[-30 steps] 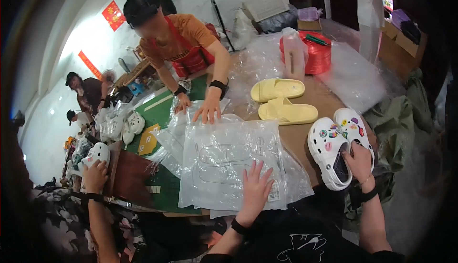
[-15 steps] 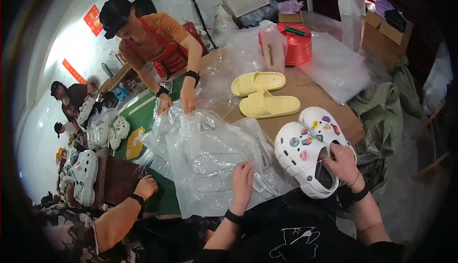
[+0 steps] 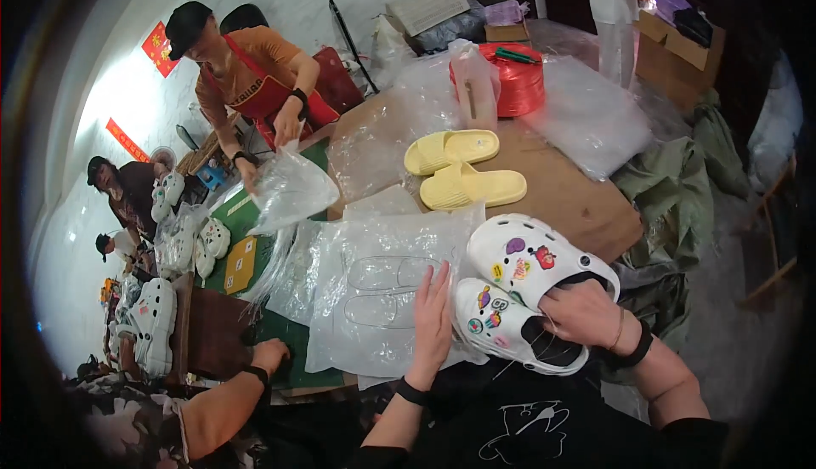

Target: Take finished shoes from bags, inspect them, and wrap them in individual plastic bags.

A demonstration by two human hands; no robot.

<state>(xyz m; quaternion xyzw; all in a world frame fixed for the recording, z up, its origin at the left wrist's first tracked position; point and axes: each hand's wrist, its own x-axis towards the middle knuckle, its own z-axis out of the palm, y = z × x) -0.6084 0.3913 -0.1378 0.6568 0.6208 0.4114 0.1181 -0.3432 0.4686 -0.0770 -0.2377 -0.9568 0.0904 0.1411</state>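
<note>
A pair of white clogs [image 3: 529,290] studded with coloured charms is gripped at the near right by the right hand [image 3: 583,314], its fingers closed over the heel openings. Just to its left, the left hand [image 3: 432,316] is laid flat, fingers together, on a stack of clear plastic bags [image 3: 382,299]. Farther off, two yellow slides [image 3: 463,170] are seen on the brown table [image 3: 586,205]. Beyond them a red spool [image 3: 518,86] is set.

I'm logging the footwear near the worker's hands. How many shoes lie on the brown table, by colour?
White clogs with charms, under the right hand: 2
Yellow slides: 2
Total: 4
</note>
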